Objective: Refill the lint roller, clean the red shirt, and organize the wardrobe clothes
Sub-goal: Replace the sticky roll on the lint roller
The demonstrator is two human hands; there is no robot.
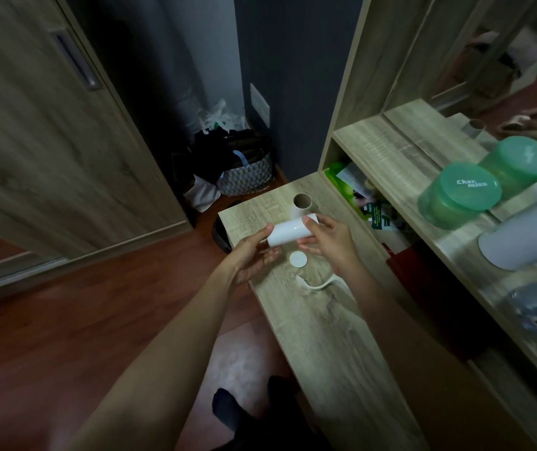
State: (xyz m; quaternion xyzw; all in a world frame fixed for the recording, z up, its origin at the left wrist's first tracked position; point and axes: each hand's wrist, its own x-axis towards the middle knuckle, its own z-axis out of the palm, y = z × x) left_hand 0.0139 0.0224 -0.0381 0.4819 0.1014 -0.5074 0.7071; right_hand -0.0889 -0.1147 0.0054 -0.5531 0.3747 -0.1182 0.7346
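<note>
- A white curved piece point(317, 283) and a round white cap point(298, 258) lie on the wooden table point(325, 320).
- Above the cap, the left hand point(254, 252) and the right hand point(329, 242) each grasp one end of the white roll point(290, 231).
- Just behind the roll, a cardboard tube point(302, 205) stands upright.

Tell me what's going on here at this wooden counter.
A person holds a white roll, probably the lint roller refill, sideways just above the wooden counter. The left hand grips one end and the right hand grips the other. A bare cardboard tube stands upright right behind it. A small white disc and a curved white piece lie on the counter nearer the person.
</note>
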